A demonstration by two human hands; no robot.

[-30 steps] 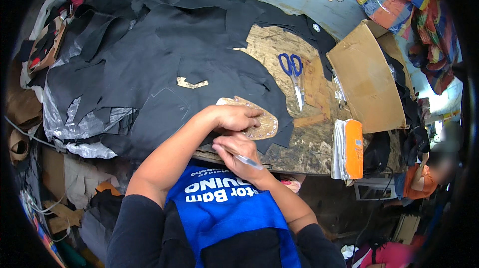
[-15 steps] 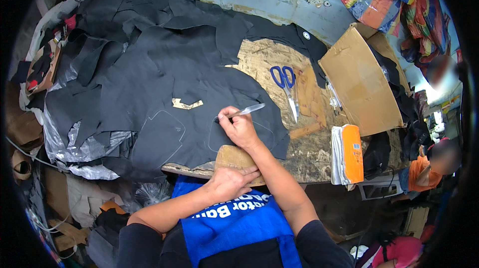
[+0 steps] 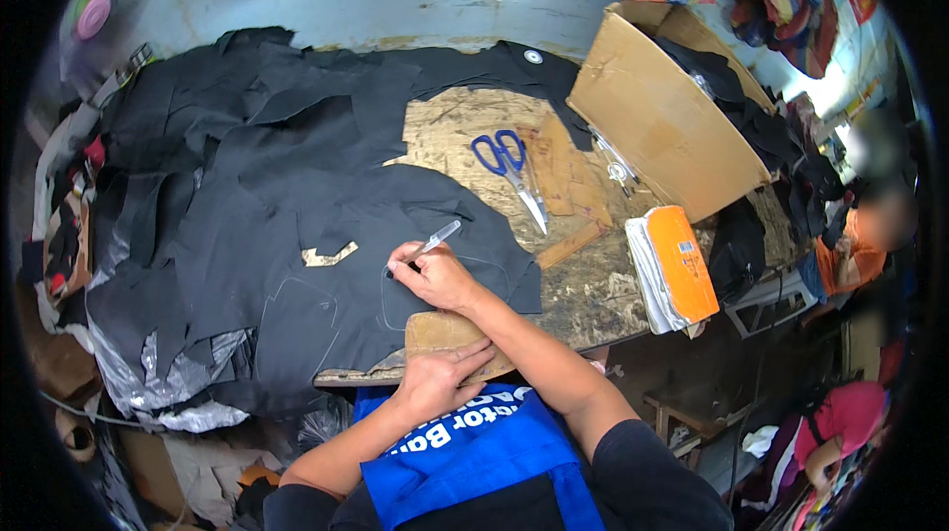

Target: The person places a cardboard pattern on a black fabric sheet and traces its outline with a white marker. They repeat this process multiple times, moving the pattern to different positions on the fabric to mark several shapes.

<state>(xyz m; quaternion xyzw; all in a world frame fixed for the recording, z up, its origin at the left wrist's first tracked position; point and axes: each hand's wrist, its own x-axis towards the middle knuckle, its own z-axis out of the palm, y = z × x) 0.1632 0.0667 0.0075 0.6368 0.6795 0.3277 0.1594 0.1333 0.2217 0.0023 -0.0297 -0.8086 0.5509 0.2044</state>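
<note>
My right hand point(image 3: 432, 275) pinches a slim pen with a clear barrel point(image 3: 441, 236), tip down on black sheet material point(image 3: 326, 175). A pale rounded outline point(image 3: 384, 306) runs beneath and beside this hand; another traced outline point(image 3: 265, 328) lies to its left. Close to my body, my left hand point(image 3: 440, 381) holds a brown, board-like flat piece point(image 3: 435, 331) at the table's front edge. Its fingers lie together across the piece; the thumb is hidden. My right forearm crosses the piece's right side.
Blue-handled scissors point(image 3: 510, 175) lie on the bare wooden tabletop point(image 3: 583, 284). Right of them are a tilted cardboard box point(image 3: 672, 116) and a thick orange-covered book point(image 3: 682, 264). Black sheets point(image 3: 208, 106) heap up at the left. Two other people point(image 3: 852, 252) are at the far right.
The whole view has shifted, so the table things sit farther left. My right hand still keeps the pen near the same outline's corner, and my left hand stays on the brown piece.
</note>
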